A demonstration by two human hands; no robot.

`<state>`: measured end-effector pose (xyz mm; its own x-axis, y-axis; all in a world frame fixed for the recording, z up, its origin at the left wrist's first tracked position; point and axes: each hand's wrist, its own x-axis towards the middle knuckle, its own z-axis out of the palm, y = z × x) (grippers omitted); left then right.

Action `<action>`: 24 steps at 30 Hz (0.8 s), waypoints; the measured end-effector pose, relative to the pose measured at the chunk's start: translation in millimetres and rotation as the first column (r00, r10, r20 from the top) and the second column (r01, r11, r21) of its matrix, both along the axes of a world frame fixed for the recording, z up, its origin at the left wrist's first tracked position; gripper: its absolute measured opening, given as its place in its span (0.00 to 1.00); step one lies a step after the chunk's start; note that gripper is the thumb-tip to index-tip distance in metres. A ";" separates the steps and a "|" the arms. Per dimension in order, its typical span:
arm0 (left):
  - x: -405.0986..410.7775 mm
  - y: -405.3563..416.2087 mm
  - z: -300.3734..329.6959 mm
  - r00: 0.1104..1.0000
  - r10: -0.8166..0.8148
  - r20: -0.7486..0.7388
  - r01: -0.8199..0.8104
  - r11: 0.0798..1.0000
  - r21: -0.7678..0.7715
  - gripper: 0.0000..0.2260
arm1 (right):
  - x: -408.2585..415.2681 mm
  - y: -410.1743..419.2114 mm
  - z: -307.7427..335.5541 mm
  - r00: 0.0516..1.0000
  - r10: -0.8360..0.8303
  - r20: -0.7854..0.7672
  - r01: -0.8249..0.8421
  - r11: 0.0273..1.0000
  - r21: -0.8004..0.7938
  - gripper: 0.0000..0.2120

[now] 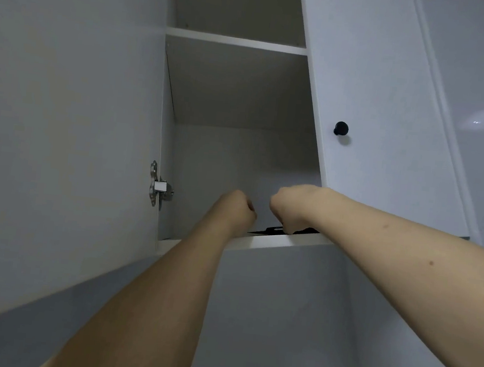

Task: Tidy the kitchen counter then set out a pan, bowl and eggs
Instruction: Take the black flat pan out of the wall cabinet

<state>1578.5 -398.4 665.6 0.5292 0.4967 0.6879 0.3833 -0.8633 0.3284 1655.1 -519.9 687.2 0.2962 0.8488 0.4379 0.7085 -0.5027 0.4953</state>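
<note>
Head view looks steeply up into a white wall cabinet [237,159] whose left door [62,119] is swung wide, with a metal hinge [157,185] showing on its inner edge. The neighbouring door [371,107] to the right is closed and carries a round black knob [341,128]. Inside, an upper shelf [235,41] crosses the cabinet, and the bottom shelf [273,240] shows only as its white front edge. Both bare forearms reach up over that edge. The left hand [236,209] is bent into the cabinet with its fingers curled, knuckles facing the camera; whether it has hold of anything cannot be told, as the fingertips are hidden. The right hand [289,209] is just beside it, also curled downward, its fingers at a thin dark object [268,230] lying flat on the bottom shelf; only a sliver of that object shows above the shelf edge, so neither what it is nor whether the hand grips it can be told. No pan, bowl or eggs can be made out, and no writing or brand is readable anywhere.
</note>
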 end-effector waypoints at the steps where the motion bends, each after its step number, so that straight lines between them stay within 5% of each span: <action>1: 1.5 0.2 0.8 0.999 -0.007 0.035 0.008 1.000 -0.030 0.08 | 0.7 0.6 0.4 0.998 0.017 0.054 -0.018 1.000 0.016 0.12; 5: 9.7 1.8 6.6 0.970 -0.026 0.242 0.100 0.949 -0.298 0.07 | 11.7 2.6 -0.2 0.977 0.109 0.181 -0.137 0.979 0.150 0.06; 11: 17.0 0.4 16.9 0.849 -0.017 0.528 0.396 0.681 -0.615 0.04 | 13.4 -2.6 3.2 0.945 0.246 0.213 -0.302 0.908 0.290 0.05; 15: 19.1 -9.0 24.0 0.854 -0.075 0.514 0.477 0.505 -0.719 0.10 | 8.9 -4.5 3.3 0.931 0.279 0.233 -0.344 0.885 0.313 0.06; 20: 14.5 -15.6 28.6 0.867 -0.137 0.479 0.486 0.438 -0.756 0.07 | 10.3 -5.1 -0.3 0.931 0.316 0.185 -0.364 0.849 0.383 0.06; 22: 13.0 -15.8 29.6 0.875 -0.154 0.460 0.478 0.434 -0.764 0.07 | 8.8 -4.3 -5.7 0.928 0.363 0.088 -0.355 0.786 0.505 0.06; 24: 10.5 -17.5 29.0 0.875 -0.180 0.449 0.482 0.412 -0.773 0.08 | 4.3 -3.3 -13.1 0.872 0.486 -0.063 -0.295 0.624 0.724 0.06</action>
